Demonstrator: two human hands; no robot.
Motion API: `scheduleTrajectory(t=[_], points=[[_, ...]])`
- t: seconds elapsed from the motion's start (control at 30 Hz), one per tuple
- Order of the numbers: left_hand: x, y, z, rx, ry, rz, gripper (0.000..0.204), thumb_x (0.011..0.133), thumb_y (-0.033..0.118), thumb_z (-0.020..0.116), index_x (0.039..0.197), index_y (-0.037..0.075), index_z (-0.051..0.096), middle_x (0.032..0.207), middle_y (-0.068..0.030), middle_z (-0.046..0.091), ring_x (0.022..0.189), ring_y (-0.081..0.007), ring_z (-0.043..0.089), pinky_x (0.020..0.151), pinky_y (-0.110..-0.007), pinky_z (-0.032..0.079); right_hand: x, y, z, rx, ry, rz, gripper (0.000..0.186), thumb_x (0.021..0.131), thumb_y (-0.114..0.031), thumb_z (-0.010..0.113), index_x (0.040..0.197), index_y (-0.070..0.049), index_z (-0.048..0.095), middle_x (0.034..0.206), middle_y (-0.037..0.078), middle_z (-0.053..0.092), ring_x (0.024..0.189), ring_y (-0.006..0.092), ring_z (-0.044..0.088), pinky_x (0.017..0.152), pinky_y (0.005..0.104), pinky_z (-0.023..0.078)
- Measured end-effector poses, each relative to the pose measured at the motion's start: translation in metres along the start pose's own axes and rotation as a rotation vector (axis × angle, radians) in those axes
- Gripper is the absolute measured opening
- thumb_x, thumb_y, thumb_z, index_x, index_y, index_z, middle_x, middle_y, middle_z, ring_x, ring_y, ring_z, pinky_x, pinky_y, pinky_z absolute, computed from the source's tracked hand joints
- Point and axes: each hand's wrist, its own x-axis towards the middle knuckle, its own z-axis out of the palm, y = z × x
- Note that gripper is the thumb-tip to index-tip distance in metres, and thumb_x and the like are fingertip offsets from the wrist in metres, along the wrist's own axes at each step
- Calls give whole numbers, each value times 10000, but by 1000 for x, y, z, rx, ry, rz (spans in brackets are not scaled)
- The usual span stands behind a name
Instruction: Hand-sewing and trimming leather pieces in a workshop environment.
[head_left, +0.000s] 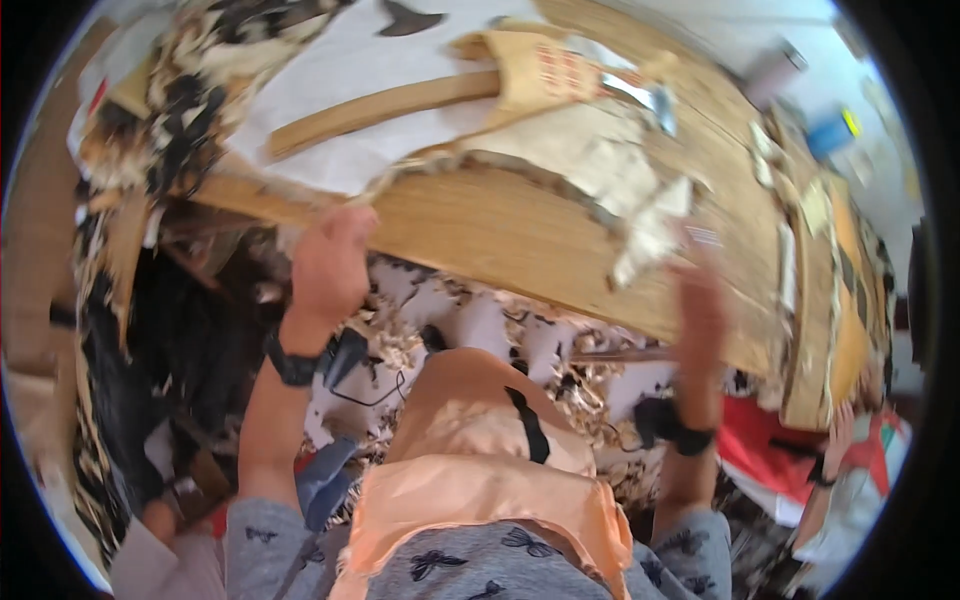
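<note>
A cream piece of hide [580, 150] with a ragged, darker edge lies across the wooden table [480, 215]. At the table's front edge, my left hand [335, 260] is closed in a fist where the thin, drawn-out left end of the hide meets it. My right hand [700, 290] is smeared by motion beside the hide's folded right corner; its fingers cannot be made out. Beyond the hide, a long flat wooden stick [390, 112] rests on a white sheet [290, 105], its right end under a yellow-tan piece with red print [545, 70].
Dark and pale scraps [185, 120] pile up at the far left. Shavings-like offcuts [400, 320] lie below the table edge. At the right are a blue container [832, 135], a pinkish cylinder [775, 75] and wooden boards [808, 350]. Another person's hand [838, 435] shows at lower right.
</note>
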Motion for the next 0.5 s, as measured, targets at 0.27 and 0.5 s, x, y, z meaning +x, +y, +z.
scheduleTrajectory(t=[0.27,0.5], points=[[17,103,37,-311,-97,18,161,774,-2,564,927,43,546,748,-113,559,679,-306,553,588,-379,438,20,-23,165,163,-553,260,513,863,-3,538,1355,-23,393,1122,121,575,969,154,574,777,283,488],[10,106,58,-311,-158,43,75,866,42,519,931,36,555,768,-133,566,671,-307,561,594,-371,440,22,-5,139,-199,-457,137,79,834,-85,620,853,-14,646,663,85,599,609,137,566,566,301,449]])
